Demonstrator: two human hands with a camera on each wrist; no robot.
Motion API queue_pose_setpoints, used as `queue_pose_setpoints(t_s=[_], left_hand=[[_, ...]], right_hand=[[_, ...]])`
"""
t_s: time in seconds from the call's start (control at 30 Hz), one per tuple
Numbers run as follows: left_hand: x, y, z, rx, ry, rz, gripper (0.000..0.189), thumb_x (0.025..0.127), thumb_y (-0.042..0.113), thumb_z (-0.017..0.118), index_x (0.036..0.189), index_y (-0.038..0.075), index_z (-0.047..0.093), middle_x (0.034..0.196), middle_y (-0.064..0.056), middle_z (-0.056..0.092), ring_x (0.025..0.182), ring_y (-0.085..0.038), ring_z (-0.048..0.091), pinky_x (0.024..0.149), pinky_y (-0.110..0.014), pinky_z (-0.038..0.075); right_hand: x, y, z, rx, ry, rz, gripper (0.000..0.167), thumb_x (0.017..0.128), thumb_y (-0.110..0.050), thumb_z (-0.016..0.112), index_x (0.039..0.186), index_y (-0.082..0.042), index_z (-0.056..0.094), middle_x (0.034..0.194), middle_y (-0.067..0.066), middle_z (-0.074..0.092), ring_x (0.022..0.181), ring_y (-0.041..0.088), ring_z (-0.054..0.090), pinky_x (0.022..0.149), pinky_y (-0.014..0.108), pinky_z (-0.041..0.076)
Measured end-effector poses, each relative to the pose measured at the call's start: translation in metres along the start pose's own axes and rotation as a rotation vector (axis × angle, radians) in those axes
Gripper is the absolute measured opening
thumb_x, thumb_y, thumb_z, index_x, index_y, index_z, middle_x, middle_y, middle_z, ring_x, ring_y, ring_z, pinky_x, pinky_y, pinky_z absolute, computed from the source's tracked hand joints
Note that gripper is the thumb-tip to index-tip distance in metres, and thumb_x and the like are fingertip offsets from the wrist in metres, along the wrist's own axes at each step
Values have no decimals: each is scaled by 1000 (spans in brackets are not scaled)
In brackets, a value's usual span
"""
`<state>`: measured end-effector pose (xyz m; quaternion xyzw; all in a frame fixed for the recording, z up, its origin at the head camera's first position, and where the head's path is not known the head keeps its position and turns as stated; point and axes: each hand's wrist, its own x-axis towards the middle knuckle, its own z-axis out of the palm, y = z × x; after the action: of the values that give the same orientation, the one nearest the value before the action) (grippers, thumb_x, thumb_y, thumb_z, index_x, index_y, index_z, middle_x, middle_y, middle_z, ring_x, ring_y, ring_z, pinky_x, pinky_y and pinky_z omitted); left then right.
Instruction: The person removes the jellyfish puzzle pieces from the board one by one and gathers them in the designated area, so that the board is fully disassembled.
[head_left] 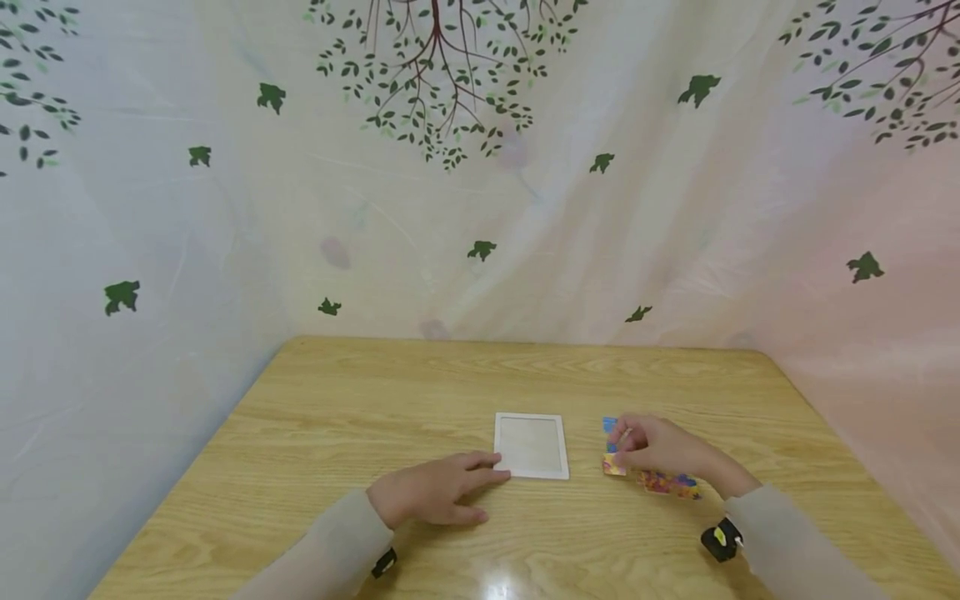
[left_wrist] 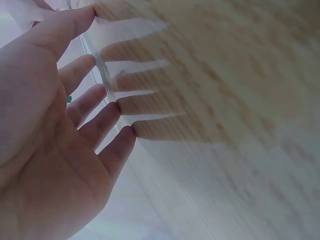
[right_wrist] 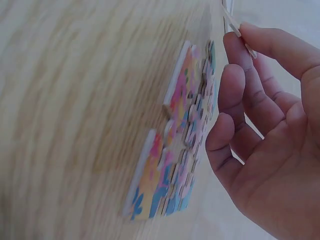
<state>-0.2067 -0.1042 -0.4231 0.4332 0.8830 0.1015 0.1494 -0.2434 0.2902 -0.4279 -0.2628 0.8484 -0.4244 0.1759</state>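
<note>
My left hand (head_left: 442, 492) rests on the table with fingers spread, its fingertips at the lower left corner of a white square frame (head_left: 564, 450). In the left wrist view the straight fingers (left_wrist: 107, 162) touch the tabletop. My right hand (head_left: 663, 446) is to the right of the frame, above a group of jigsaw puzzle pieces (head_left: 670, 483). Between thumb and index finger it pinches a thin puzzle piece (right_wrist: 231, 22), seen edge-on in the right wrist view. Joined colourful puzzle pieces (right_wrist: 187, 125) lie beside that hand; the hand partly covers them in the head view.
Both hands work on a wooden table (head_left: 360, 392). A pale curtain (head_left: 405, 250) printed with branches and green leaves hangs behind it and at both sides. Blue puzzle parts (head_left: 610, 424) show just beyond the right fingers.
</note>
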Motion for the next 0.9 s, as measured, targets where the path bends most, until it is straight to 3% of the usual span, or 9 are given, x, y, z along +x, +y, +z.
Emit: queue_pose_setpoints(t_s=[0.33, 0.9], left_hand=[[1, -1, 2, 24, 5, 11, 61, 105, 35, 64, 159, 17, 44, 163, -9, 38, 148, -27, 41, 120, -39, 37], [1, 1, -1, -13, -6, 4, 61, 104, 32, 64, 159, 16, 44, 163, -10, 38, 149, -27, 40, 120, -39, 37]], right_hand=[[-9, 8, 1, -76, -5, -30, 23, 95, -14, 76, 107, -2, 62, 89, 1, 68, 80, 9, 64, 71, 23, 54], [-9, 10, 5, -36, -34, 19, 19, 97, -12, 72, 108, 2, 66, 86, 2, 63, 71, 6, 56, 63, 19, 48]])
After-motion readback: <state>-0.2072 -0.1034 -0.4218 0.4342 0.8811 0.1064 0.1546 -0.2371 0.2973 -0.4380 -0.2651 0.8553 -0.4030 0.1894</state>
